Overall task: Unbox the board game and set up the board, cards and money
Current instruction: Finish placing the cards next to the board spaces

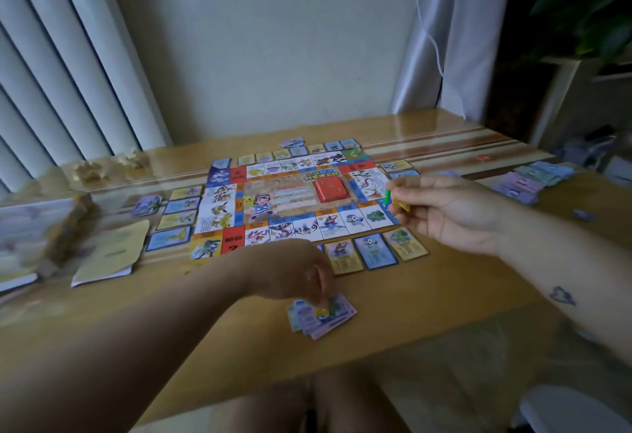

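Low centre, the left hand [297, 275] pinches a small yellow piece [322, 311] directly beneath its fingertips, atop the money stack [337, 321]. The board [273, 193] lies mid-frame. At its right edge, the right hand [444, 213] grips green and yellow tokens [400, 206].

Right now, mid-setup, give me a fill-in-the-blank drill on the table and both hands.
The deck in the middle of the board is ____ in colour.
The left hand reaches down to a pile of notes lying on the ____, nearer the person than the board.
The right hand pinches small green and yellow pieces over the board's ____ edge.
The booklet lies to the ____ of the board.
Missing words: red; table; right; left.
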A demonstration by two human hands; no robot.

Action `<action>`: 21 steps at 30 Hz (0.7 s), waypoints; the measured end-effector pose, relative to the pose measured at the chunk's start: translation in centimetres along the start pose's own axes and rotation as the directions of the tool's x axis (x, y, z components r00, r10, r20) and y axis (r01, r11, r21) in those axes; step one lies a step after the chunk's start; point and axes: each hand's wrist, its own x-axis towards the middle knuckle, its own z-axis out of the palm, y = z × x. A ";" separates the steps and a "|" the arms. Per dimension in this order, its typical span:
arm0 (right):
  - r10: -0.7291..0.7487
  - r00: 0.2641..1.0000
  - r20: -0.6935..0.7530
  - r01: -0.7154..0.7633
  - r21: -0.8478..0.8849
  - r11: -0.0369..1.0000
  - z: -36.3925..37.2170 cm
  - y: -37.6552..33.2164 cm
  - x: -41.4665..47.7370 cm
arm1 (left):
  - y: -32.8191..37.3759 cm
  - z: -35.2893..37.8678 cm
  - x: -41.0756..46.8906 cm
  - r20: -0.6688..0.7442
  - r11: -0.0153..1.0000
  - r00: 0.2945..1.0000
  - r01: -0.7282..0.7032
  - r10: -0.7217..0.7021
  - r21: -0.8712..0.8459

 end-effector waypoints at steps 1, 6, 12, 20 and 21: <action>0.003 1.000 0.008 -0.003 -0.020 1.000 0.2 0.1 -0.1 | -0.1 -0.2 -0.1 -0.040 1.000 0.999 -0.006 0.006 -0.008; -0.063 0.996 0.063 0.084 -0.435 0.897 2.0 0.3 -0.4 | 1.6 -0.4 -0.4 -0.192 0.337 0.957 -0.110 -0.218 -0.935; -0.117 0.974 0.195 0.226 -0.778 0.586 3.5 0.7 -0.8 | 5.7 1.8 0.2 -0.036 -0.545 0.991 -0.102 -0.130 -0.832; -0.105 0.987 0.122 0.157 -0.872 0.464 1.8 0.2 -0.4 | 6.3 1.2 1.7 0.000 -0.499 0.995 -0.050 -0.099 -0.865; -0.085 0.990 0.109 0.137 -0.873 0.468 1.5 0.0 -0.1 | 6.4 0.9 2.0 0.004 -0.494 0.996 -0.042 -0.090 -0.868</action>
